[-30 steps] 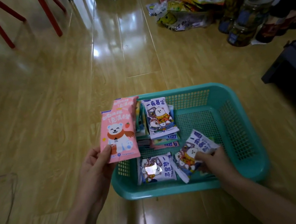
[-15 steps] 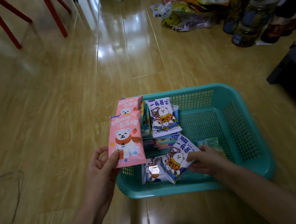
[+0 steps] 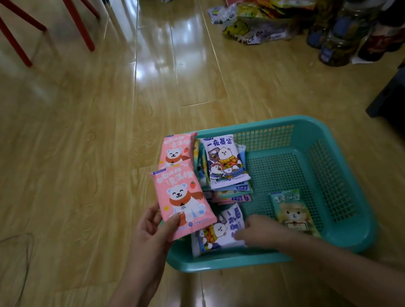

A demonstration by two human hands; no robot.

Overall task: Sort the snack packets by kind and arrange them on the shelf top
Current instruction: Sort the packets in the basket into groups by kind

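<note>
Early days, I reckon: left hand (image 3: 153,232) grips a pink bear-print snack packet (image 3: 185,201), right hand (image 3: 258,229) is on a white cartoon-print packet (image 3: 219,233) inside the teal plastic mesh basket (image 3: 358,208), can't tell if it's gripping. Nothing shelved yet.

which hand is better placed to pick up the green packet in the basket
Right. The right hand is inside the teal basket, touching the white packet, with the green packet just beside it. The left hand grips a pink packet over the basket's left rim, farther off.
</note>
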